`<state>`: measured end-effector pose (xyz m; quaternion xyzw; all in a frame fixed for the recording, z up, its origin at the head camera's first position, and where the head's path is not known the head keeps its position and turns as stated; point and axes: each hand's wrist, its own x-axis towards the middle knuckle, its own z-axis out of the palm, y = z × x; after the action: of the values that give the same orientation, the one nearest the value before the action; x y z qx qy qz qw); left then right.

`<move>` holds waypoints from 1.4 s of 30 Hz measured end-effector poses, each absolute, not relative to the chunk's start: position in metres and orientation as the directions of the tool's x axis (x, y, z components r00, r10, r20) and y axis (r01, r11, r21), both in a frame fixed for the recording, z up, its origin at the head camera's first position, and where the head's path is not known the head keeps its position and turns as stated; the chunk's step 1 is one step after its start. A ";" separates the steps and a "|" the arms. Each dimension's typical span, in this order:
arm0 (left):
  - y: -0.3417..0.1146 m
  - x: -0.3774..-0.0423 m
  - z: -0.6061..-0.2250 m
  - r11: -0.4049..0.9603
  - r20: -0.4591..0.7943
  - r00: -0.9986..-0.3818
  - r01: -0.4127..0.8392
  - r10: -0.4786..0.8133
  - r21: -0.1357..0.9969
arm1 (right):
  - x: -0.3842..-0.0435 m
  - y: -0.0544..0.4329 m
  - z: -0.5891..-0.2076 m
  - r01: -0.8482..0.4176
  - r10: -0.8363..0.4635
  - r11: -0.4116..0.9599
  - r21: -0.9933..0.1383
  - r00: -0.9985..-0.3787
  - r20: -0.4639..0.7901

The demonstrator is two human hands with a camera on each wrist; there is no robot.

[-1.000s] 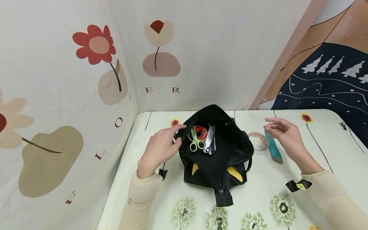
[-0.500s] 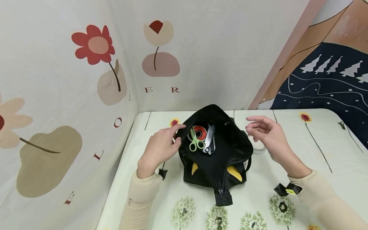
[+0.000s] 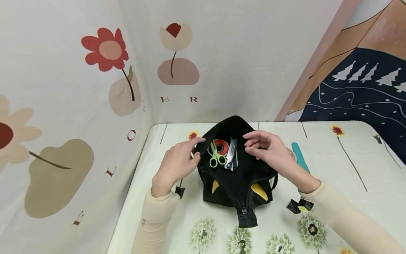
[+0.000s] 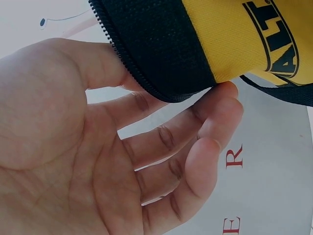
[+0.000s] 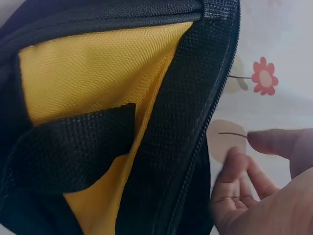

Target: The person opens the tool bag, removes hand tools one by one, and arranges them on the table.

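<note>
The black bag (image 3: 228,192) sat on the counter (image 3: 336,169), its mouth gaping, its long axis running far to near toward a zipped tab (image 3: 247,220). It lay right of the left hand (image 3: 177,160), the closer one, whose fingers pinched its left rim; the right hand (image 3: 269,150), empty, fingers loosely bent, hung over the mouth's right side. Black fabric framed yellow panels (image 3: 259,191). Inside, left of the right hand, lay green scissors (image 3: 216,157), a red roll (image 3: 223,145) and a silver tool (image 3: 231,153).
</note>
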<state>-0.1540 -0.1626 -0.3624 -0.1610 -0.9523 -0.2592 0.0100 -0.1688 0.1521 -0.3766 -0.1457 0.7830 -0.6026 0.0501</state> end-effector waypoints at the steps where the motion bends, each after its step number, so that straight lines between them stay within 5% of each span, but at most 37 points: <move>1: -0.163 -0.154 -0.362 0.814 0.103 -0.948 0.312 0.301 0.490 | -0.170 0.150 -0.378 -0.167 -0.300 0.231 -0.958 -0.949 0.094; 15: -0.165 -0.153 -0.363 0.817 0.099 -0.948 0.312 0.303 0.486 | -0.190 0.127 -0.399 -0.153 -0.364 0.251 -0.956 -0.930 0.053; 25: -0.164 -0.152 -0.362 0.816 0.097 -0.947 0.314 0.307 0.485 | -0.204 0.116 -0.425 -0.226 -0.431 0.393 -0.891 -0.902 0.039; 42: -0.162 -0.153 -0.361 0.826 0.089 -0.949 0.307 0.301 0.472 | -0.224 0.114 -0.453 -0.211 -0.350 0.518 -0.829 -0.937 0.020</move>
<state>-0.1532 -0.1621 -0.3606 -0.1590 -0.9556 -0.2481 0.0054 -0.2242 0.1144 -0.4526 -0.1615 0.8680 -0.4636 0.0749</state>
